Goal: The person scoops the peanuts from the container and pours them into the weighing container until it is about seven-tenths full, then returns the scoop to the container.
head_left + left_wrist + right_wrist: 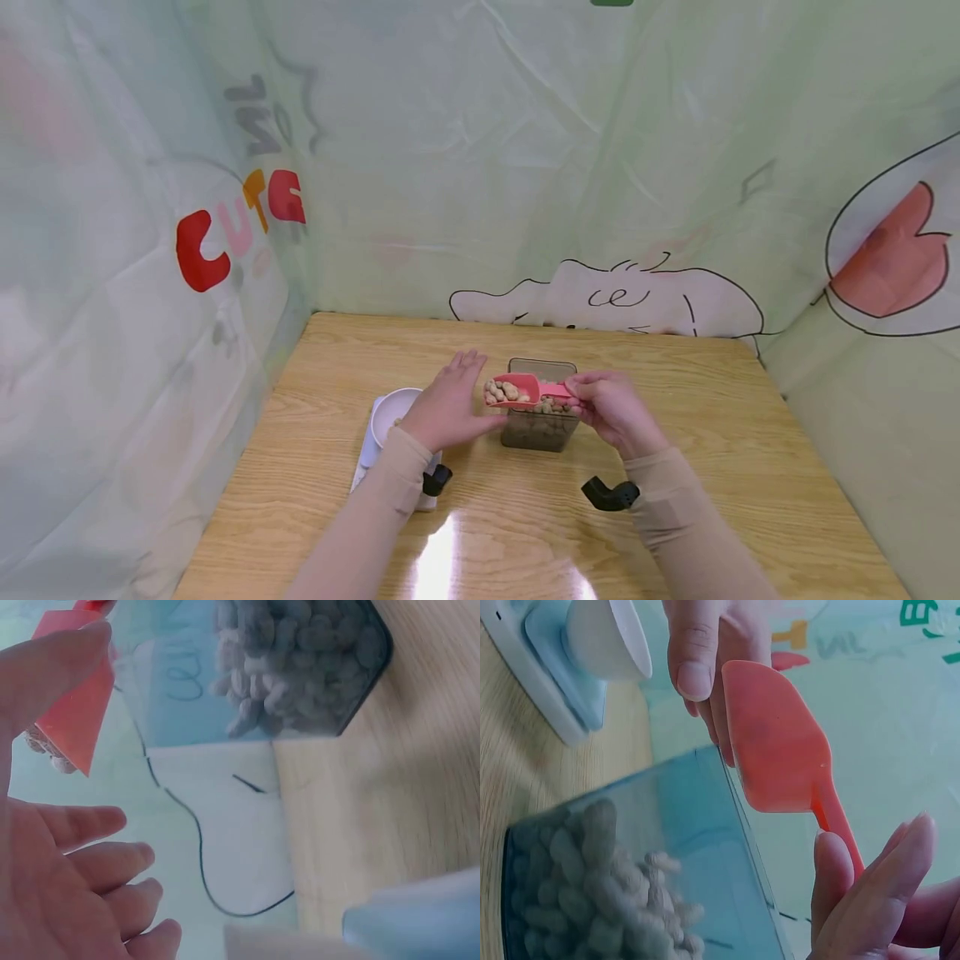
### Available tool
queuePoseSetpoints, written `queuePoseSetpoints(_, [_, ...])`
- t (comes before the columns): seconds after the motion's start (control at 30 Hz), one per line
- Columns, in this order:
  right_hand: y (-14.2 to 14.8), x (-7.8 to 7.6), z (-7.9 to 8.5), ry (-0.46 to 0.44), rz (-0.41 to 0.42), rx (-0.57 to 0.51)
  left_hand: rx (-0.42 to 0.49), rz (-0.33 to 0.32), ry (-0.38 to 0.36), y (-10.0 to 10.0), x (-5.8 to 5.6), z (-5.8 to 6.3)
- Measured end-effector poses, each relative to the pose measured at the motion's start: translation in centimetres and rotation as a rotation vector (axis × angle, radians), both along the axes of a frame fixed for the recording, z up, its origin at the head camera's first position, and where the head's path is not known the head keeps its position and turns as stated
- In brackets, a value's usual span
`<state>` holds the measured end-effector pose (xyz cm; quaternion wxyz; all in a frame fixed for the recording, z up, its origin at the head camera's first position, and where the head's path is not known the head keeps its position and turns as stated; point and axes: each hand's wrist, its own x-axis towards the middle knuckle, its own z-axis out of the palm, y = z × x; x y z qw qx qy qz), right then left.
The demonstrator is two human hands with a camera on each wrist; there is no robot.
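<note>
My right hand point(611, 408) pinches the handle of a red scoop point(528, 387), holding it level above a clear dark-tinted bin point(534, 435). Peanuts in their shells point(504, 392) fill the scoop's bowl. More peanuts point(592, 877) lie inside the bin, seen through its wall in the right wrist view. Left of the scoop is my left hand point(450, 404), fingers spread and holding nothing, its thumb overlapping the scoop in the left wrist view. Partly behind that hand, a white bowl point(388, 412) rests on a white scale-like base point(367, 454).
The wooden table point(675, 517) runs back to a printed cloth curtain point(450, 167), which also hangs along both sides. Black camera mounts point(611, 494) stick out from the wrists. The bin stands to the right of the bowl.
</note>
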<state>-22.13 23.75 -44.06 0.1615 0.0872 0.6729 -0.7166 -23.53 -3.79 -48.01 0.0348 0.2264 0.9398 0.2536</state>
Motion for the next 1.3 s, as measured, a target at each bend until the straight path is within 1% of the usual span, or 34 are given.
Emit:
queuePoseSetpoints(0.27, [-2.3, 0.0, 0.2, 0.023, 0.016, 0.011, 0.001, 0.049, 0.017, -2.5, 1.6, 0.5])
queuePoseSetpoints(0.4, [-3.3, 0.0, 0.2, 0.027, 0.021, 0.034, 0.018, 0.061, 0.021, -3.6, 2.4, 0.4])
queuePoseSetpoints(0.5, [-4.2, 0.0, 0.2, 0.034, 0.027, 0.051, 0.014, 0.075, 0.027, -4.6, 3.0, 0.3])
queuePoseSetpoints(0.63, [-5.7, 0.2, 0.3, 0.052, 0.06, 0.052, 0.023, 0.116, 0.023, -6.2, 3.6, -0.1])
queuePoseSetpoints(0.73, [-6.7, 0.3, 0.4, 0.059, 0.07, 0.048, 0.047, 0.148, 0.019, -7.4, 4.0, -0.4])
queuePoseSetpoints(0.9, [-8.1, 0.4, 0.3, 0.057, 0.05, 0.05, 0.065, 0.177, 0.008, -8.8, 4.6, -0.7])
queuePoseSetpoints(1.0, [-8.8, 0.5, 0.0, 0.062, 0.045, 0.06, 0.068, 0.193, 0.001, -9.5, 4.8, -1.2])
queuePoseSetpoints(1.13, [-9.8, 0.7, -0.5, 0.08, 0.042, 0.088, 0.085, 0.211, -0.012, -10.3, 4.9, -1.9])
queuePoseSetpoints(1.3, [-11.3, 0.9, -0.7, 0.097, 0.035, 0.133, 0.091, 0.239, -0.04, -11.2, 5.2, -2.4])
